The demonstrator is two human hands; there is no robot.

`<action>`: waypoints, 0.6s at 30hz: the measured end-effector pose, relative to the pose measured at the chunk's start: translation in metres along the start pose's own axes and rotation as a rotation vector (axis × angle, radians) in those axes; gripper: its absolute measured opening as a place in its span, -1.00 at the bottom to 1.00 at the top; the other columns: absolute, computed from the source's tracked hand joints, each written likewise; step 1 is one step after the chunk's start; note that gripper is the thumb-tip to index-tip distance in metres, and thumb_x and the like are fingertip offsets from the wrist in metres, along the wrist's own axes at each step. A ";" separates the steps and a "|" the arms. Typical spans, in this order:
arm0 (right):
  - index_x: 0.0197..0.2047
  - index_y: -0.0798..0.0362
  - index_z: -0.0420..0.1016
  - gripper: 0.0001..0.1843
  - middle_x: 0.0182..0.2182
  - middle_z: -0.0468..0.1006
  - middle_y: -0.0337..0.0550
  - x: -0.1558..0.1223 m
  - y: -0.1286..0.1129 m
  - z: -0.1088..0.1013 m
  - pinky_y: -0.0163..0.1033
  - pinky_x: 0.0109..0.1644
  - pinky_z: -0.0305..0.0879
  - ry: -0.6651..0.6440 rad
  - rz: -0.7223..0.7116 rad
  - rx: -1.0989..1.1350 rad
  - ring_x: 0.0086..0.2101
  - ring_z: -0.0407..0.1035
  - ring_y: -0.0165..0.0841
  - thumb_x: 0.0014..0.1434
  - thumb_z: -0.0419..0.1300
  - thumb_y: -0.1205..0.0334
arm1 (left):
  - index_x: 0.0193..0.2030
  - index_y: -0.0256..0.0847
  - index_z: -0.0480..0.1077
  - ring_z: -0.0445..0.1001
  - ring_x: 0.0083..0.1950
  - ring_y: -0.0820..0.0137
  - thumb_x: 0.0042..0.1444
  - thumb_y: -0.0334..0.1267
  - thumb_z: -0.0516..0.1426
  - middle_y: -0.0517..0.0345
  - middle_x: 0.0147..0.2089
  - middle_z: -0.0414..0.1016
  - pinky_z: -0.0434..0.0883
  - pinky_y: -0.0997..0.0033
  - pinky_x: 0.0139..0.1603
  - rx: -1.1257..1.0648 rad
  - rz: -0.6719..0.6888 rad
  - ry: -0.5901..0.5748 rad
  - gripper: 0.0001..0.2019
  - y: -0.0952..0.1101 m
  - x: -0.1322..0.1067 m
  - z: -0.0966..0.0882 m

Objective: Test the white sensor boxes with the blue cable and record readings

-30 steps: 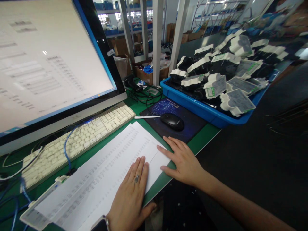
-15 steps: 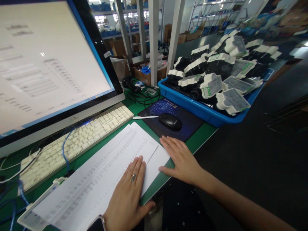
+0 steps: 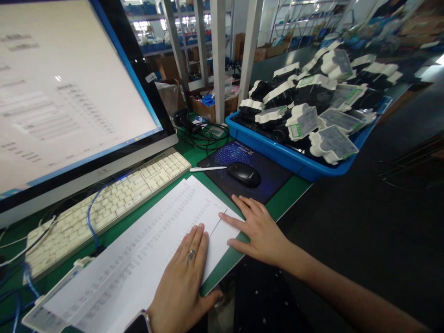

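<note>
White printed sheets of paper (image 3: pixel 138 249) lie overlapping at a slant on the green table, their text too blurred to read. My left hand (image 3: pixel 185 273), with a ring and a watch, rests flat on the sheets, fingers together and thumb out over the table edge. At the right end of the paper my right hand (image 3: pixel 255 226) has its fingers spread; the index fingertip touches the sheet beside a short dark printed line. A white device (image 3: pixel 52 296) sits partly under the left end of the paper.
Behind the paper are a keyboard (image 3: pixel 138 187) and a large monitor (image 3: pixel 79 92). A white pen (image 3: pixel 208 169) and a black mouse (image 3: pixel 243 175) lie by the dark mouse pad (image 3: pixel 274 178). A blue tray (image 3: pixel 298 166) heaped with white-and-black devices stands right. Cables run at left.
My right hand's index finger has spread away from the others and moved left onto the paper. My left hand stays flat in place. The view has shifted slightly.
</note>
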State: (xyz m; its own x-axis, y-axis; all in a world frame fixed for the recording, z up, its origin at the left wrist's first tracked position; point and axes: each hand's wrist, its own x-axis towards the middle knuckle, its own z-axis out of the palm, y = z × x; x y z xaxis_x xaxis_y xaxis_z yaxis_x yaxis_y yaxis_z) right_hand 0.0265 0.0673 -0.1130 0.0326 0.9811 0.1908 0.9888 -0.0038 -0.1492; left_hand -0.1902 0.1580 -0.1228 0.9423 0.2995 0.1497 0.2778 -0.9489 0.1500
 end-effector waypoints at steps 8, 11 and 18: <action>0.21 -0.25 0.23 -0.41 0.27 0.06 0.04 0.002 -0.001 0.001 0.15 0.14 0.03 -0.005 0.037 0.034 0.17 0.02 0.01 0.12 0.11 -0.14 | 0.37 -0.37 -0.40 0.02 0.33 0.00 -0.11 -0.11 0.21 -0.29 0.37 -0.13 0.32 0.01 0.16 0.020 -0.001 -0.023 0.06 0.000 0.000 -0.001; 0.20 -0.24 0.24 -0.41 0.28 0.05 0.01 0.001 0.000 0.002 0.15 0.15 0.01 0.006 0.042 0.041 0.17 0.00 -0.01 0.11 0.12 -0.14 | 0.36 -0.37 -0.43 0.03 0.33 -0.01 -0.11 -0.08 0.21 -0.30 0.37 -0.13 0.33 0.01 0.16 0.031 0.008 -0.021 0.08 -0.001 0.001 -0.001; 0.20 -0.23 0.25 -0.42 0.27 0.04 0.07 0.000 0.000 0.002 0.16 0.15 -0.02 0.007 0.044 0.085 0.17 0.00 0.01 0.11 0.12 -0.14 | 0.36 -0.40 -0.33 0.04 0.32 -0.02 -0.12 -0.08 0.22 -0.30 0.37 -0.12 0.34 0.02 0.14 0.064 0.014 -0.029 0.05 -0.002 -0.001 -0.002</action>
State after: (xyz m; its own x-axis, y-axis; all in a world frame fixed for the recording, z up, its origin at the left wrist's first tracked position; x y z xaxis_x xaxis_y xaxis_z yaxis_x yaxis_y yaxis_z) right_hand 0.0263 0.0681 -0.1150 0.0766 0.9789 0.1894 0.9706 -0.0297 -0.2389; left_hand -0.1915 0.1599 -0.1215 0.9510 0.2837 0.1233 0.2747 -0.9578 0.0847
